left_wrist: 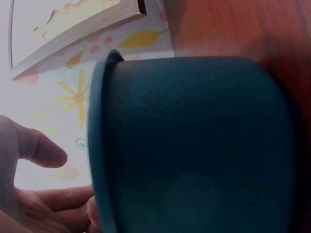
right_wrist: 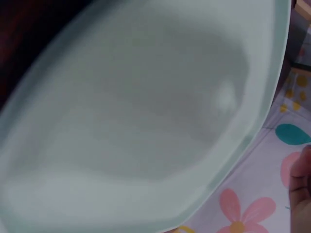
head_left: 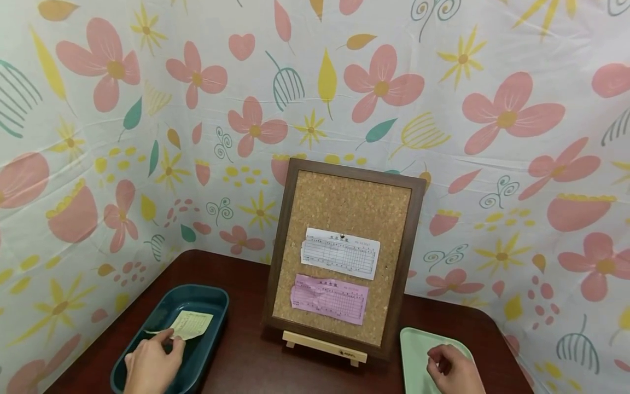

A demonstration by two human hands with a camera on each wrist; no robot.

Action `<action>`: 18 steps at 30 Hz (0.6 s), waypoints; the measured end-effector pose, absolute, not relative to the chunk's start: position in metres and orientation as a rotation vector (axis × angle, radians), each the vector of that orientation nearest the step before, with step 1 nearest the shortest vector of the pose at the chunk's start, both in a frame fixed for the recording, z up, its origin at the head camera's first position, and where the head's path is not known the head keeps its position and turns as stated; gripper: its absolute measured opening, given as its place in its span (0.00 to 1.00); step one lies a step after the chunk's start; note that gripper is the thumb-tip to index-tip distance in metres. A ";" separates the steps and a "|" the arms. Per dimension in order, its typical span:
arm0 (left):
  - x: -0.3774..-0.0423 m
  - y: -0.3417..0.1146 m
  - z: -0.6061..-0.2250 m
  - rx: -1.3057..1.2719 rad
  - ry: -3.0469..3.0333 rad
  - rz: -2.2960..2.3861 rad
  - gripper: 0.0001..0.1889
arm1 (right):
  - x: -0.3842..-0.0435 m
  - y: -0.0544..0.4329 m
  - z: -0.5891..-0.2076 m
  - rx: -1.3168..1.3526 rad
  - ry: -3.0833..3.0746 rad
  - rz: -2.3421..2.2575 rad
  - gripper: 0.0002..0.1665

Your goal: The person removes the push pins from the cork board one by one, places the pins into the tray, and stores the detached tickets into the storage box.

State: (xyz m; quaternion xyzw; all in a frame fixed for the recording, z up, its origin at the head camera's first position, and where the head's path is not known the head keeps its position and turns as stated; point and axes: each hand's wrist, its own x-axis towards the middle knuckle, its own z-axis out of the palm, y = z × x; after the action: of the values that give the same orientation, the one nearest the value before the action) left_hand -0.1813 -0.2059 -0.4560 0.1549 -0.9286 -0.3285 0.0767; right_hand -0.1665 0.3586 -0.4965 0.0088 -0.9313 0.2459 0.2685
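My left hand [head_left: 155, 361] reaches over the deep teal tray [head_left: 222, 306], fingertips at the near edge of a pale yellow printed slip [head_left: 194, 324] inside it. In the left wrist view, the thumb [left_wrist: 46, 151] stands apart from the fingers, partly hidden behind the tray's wall. Above the pale green tray [head_left: 412, 350] hovers my right hand [head_left: 455, 371], fingers bent and thumb near the index finger; anything tiny between them cannot be made out. A white form [head_left: 339, 254] hangs on the framed corkboard [head_left: 351, 200] by a dark pin, with a pink form [head_left: 330, 300] below it.
A small wooden easel [head_left: 325, 348] props the corkboard upright in the middle of the dark red-brown table [head_left: 241, 328]. Flower-printed cloth [head_left: 315, 82] rises behind and along both sides. The teal tray stands left of the board, the green one right.
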 end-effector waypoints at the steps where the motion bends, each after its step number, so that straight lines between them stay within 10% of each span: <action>1: -0.182 -0.206 -0.457 0.463 -2.810 -0.985 0.26 | -0.166 0.359 -0.497 -0.004 -2.565 0.670 0.11; 18: -0.186 -0.212 -0.471 0.293 -3.027 -0.734 0.22 | -0.159 0.357 -0.520 -0.203 -2.917 0.766 0.09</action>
State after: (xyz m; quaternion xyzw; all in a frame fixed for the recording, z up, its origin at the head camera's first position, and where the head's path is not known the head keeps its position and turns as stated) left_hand -0.1855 -0.2118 -0.4714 0.0936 -0.9676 -0.2345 0.0065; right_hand -0.1590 0.3567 -0.5203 -0.0671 -0.9633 0.2531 0.0592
